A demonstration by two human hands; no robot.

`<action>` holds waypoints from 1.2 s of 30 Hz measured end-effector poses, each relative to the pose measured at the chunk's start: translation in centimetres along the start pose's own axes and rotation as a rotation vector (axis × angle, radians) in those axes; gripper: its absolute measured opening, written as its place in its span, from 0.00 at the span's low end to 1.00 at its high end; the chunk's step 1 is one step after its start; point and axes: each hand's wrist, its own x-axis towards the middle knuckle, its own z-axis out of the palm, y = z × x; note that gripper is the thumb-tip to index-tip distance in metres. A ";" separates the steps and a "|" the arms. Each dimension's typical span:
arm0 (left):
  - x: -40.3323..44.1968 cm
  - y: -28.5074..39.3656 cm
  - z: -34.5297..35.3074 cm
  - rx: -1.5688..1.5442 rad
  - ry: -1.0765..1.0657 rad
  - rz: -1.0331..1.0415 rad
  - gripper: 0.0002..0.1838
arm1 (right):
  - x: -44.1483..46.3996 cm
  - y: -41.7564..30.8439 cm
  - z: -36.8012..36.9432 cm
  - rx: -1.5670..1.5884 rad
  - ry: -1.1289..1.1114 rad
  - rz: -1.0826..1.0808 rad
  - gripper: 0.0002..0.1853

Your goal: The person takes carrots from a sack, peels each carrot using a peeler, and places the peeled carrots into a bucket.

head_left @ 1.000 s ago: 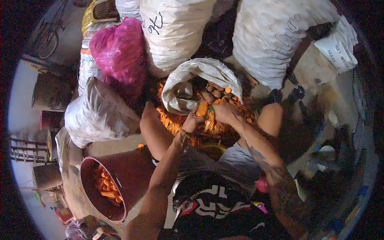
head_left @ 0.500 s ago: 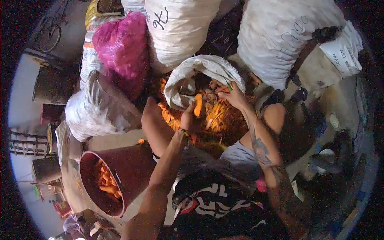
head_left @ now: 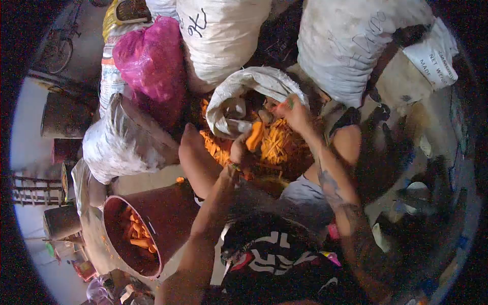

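Observation:
My left hand [head_left: 241, 147] is closed around a peeled orange root vegetable [head_left: 255, 136], held upright just in front of an open white sack [head_left: 226, 94] with a rolled rim. My right hand [head_left: 296, 113] is closed at the sack's right rim. A bit of a small green-handled tool [head_left: 291, 103] shows in its grip; the blade or working end cannot be made out. Brownish roots [head_left: 265, 116] lie by the sack's mouth, between the hands. Orange peelings [head_left: 277, 145] are heaped below the sack, between my knees.
To the left, a dark red tub [head_left: 175, 216] lies tilted toward me with peeled orange pieces [head_left: 140, 234] inside. Full white sacks [head_left: 223, 46] and a pink mesh sack [head_left: 150, 66] stand beyond. Another big white sack [head_left: 340, 51] stands at right.
My right hand has moved slightly up and left, nearer the sack's rim, and turned so less of the tool shows. The orange root in my left hand has tilted and shifted slightly right.

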 end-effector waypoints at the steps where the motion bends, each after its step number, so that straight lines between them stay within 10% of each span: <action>1: -0.6 0.7 2.1 0.048 0.143 0.001 0.19 | 1.7 2.3 -0.6 0.045 0.118 -0.007 0.25; 4: 0.8 0.3 -0.4 0.020 0.130 0.084 0.20 | -2.0 -0.8 1.7 -0.356 0.225 -0.580 0.22; 9: 0.2 0.1 -1.5 -0.022 0.098 -0.072 0.21 | 0.4 0.1 -1.2 0.072 0.104 0.046 0.30; 13: -0.1 0.7 -0.4 0.067 0.088 0.008 0.24 | -2.4 -1.4 1.1 -0.317 0.083 -0.458 0.30; 18: 0.5 0.4 -0.7 0.040 0.031 -0.006 0.23 | 2.1 5.3 1.0 0.140 0.179 -0.009 0.25; 21: 2.0 -0.4 -3.9 0.049 -0.079 0.068 0.23 | -2.2 -0.2 1.7 -0.290 0.078 -0.530 0.24; 26: -0.8 0.1 2.2 0.003 0.189 -0.031 0.23 | 1.4 4.8 0.7 0.047 0.161 -0.028 0.27; 28: 0.5 -0.3 -1.5 0.009 0.016 -0.012 0.22 | -0.3 1.7 2.2 -0.213 0.241 -0.448 0.21; 31: 1.3 0.0 -2.3 0.206 0.112 0.085 0.21 | -2.5 0.2 2.3 -0.186 0.140 -0.561 0.22; 32: 1.1 0.2 -2.1 0.148 0.081 0.032 0.23 | -0.2 3.6 2.7 0.208 0.036 -0.239 0.25; 35: 0.9 0.4 -2.3 0.028 0.003 -0.011 0.22 | 0.7 2.8 1.0 0.081 0.132 -0.211 0.20; 36: 1.3 -0.1 -2.1 0.039 0.040 0.036 0.21 | -1.9 -0.6 1.5 -0.285 0.218 -0.500 0.16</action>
